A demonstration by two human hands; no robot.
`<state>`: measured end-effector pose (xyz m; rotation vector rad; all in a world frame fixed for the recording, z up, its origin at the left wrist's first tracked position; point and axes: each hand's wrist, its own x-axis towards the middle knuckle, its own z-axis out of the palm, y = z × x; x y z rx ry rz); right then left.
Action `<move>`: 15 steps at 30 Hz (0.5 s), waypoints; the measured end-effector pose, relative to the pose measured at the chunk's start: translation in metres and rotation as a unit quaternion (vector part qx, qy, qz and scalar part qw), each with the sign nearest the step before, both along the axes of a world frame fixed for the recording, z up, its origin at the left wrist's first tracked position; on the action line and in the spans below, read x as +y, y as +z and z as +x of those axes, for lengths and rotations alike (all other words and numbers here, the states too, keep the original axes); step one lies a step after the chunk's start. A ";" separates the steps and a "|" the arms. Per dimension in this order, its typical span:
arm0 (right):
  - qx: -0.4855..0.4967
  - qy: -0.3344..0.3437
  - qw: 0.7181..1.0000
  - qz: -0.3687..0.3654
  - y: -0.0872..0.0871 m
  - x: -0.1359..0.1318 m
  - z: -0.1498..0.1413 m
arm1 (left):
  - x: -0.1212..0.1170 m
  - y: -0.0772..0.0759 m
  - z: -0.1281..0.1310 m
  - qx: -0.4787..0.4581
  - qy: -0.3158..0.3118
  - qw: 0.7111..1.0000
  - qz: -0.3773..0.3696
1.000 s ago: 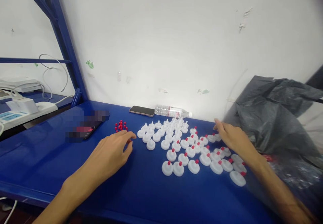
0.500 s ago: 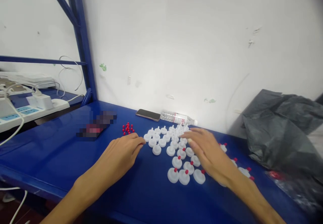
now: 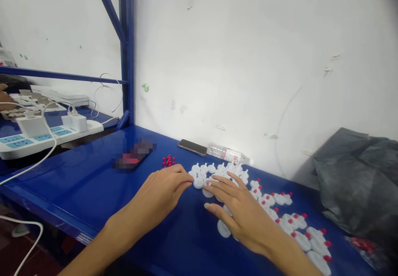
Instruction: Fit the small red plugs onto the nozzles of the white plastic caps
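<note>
My left hand (image 3: pixel 168 186) is held over the blue table with its thumb and fingers pinched together at the edge of the white pieces; what is in the pinch, if anything, is hidden. Spread fingers of my right hand (image 3: pixel 238 205) reach over the group, covering part of it. The pieces are round white plastic nozzle caps (image 3: pixel 198 183) with thin spouts. To the right, several more white caps (image 3: pixel 301 240) carry red tips on their spouts. Behind my left hand lies a small cluster of tiny red tips (image 3: pixel 168 159).
A phone (image 3: pixel 192 147) and a clear bottle (image 3: pixel 230 154) lie by the wall. Another dark phone-like object (image 3: pixel 137 155), partly blurred, is at left. A power strip (image 3: pixel 90 128) with cables stands further left. A dark plastic bag (image 3: pixel 357 176) sits at right, and another person's hand (image 3: pixel 6 99) shows far left.
The view has swung left. My right hand has come nearer my left, its fingers spread lower over the white caps, and more red-tipped caps now show to its right. My left hand stays pinched.
</note>
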<state>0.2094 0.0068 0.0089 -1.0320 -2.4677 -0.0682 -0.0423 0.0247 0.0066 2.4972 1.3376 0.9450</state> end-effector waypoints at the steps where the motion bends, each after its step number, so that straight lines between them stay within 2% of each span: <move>1: 0.015 0.002 1.000 0.027 0.000 -0.002 0.002 | -0.001 0.001 0.002 -0.023 -0.015 1.000 -0.005; 4: 0.031 0.007 0.996 0.088 -0.001 -0.006 0.006 | -0.003 0.000 0.009 -0.094 -0.062 0.993 -0.017; 7: 0.032 0.023 0.994 0.102 -0.004 -0.008 0.004 | -0.004 -0.003 0.017 -0.130 -0.084 0.988 -0.010; 11: 0.059 0.053 0.993 0.087 -0.010 -0.008 0.000 | -0.008 -0.005 0.025 -0.129 -0.110 0.985 0.022; 15: 0.089 0.075 0.988 0.105 -0.013 -0.008 -0.001 | -0.010 -0.008 0.027 -0.102 -0.114 0.988 0.006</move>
